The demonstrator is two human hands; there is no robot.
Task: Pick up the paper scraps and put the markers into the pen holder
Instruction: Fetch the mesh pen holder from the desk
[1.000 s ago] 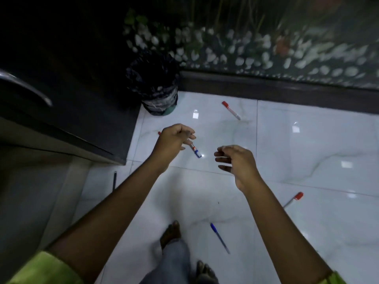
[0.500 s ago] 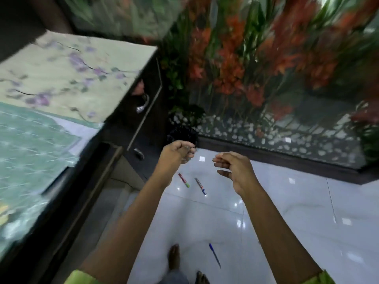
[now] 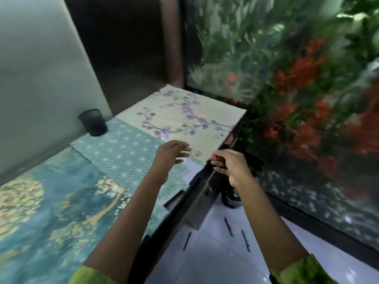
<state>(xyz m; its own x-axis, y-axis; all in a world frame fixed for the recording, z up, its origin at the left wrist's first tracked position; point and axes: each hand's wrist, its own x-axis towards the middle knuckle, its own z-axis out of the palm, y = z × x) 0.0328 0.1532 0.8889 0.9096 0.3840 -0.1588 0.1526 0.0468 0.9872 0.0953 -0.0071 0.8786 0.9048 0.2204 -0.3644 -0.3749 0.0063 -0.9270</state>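
the left hand (image 3: 171, 154) hovers over the desk edge with fingers loosely spread and curled, gripping nothing that can be made out. the right hand (image 3: 231, 166) hangs just beside it, apart from it, fingers half curled; whether it holds anything cannot be told through the blur. under and beyond the left hand lies the desk (image 3: 61, 201), covered with patterned sheets. far ahead and to the left of the left hand, the pen holder (image 3: 93, 121) stands upright against the wall. below the right hand, on the floor (image 3: 215, 263), lie a red marker (image 3: 228, 226), a blue marker (image 3: 245, 240) just right of it, and a dark marker (image 3: 187, 240) nearer the desk. right of the right hand stands a glass tank (image 3: 297, 89) of plants.
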